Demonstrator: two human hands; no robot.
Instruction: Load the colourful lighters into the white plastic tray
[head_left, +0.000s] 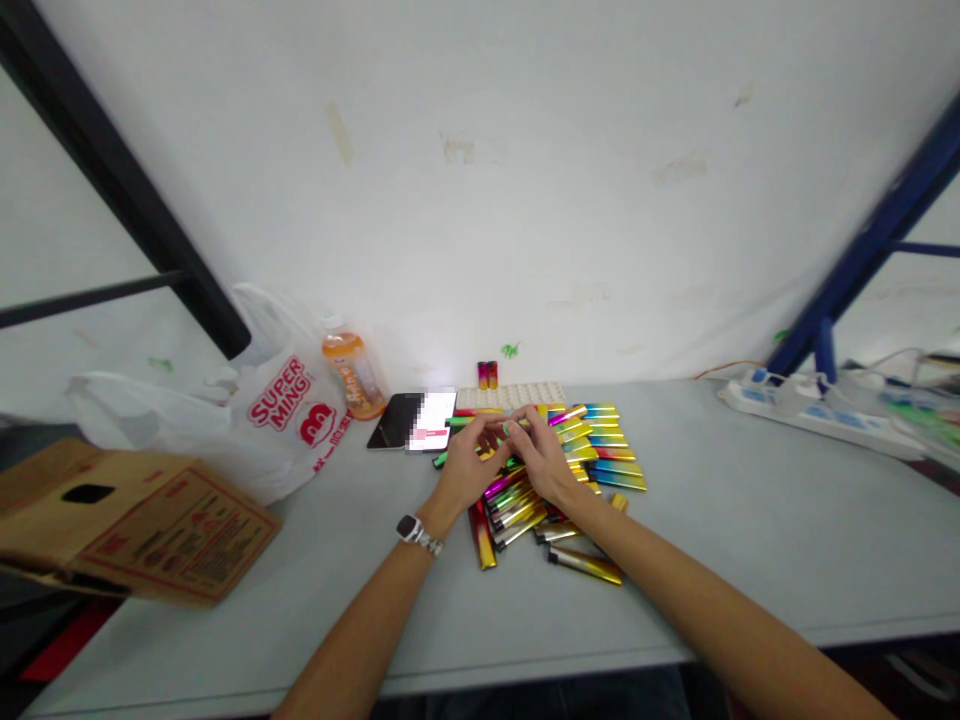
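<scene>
My left hand [471, 462] and my right hand [544, 458] meet over a pile of shiny metallic lighters [514, 500] on the grey table. The fingers of both hands are curled and pinched together at the tips. Whatever lies between them is too small and hidden to make out. The lighters are yellow blended with silver, blue, red, green and purple. Several lie in a row to the right of my hands. One red-and-yellow lighter [483, 535] lies below my left hand, and a silver-and-yellow lighter [585, 565] lies nearest the table's front.
Behind the hands are a white perforated strip [517, 396] and two small upright lighters [487, 375] by the wall. A tablet [397, 420], an orange drink bottle [356, 375], a plastic bag [262, 440] and a cardboard box [165, 530] stand left. A power strip [817, 412] lies right.
</scene>
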